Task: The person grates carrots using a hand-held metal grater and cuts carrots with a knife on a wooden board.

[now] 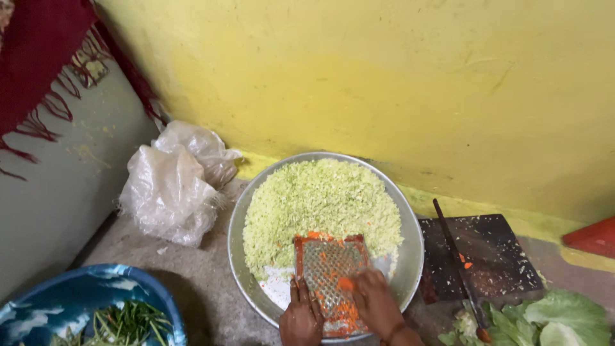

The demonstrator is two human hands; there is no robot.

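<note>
1. The left hand (300,317) grips the flat grater's (330,279) lower edge over the metal tray (413,256).
2. The right hand (377,301) clasps a carrot stub (345,283) against it.
3. Shredded cabbage (320,202) is heaped; only a few orange shreds have fallen.

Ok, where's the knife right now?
The knife lies on the dark chopping board, right of the metal tray, its handle end by the cabbage leaves.
</note>
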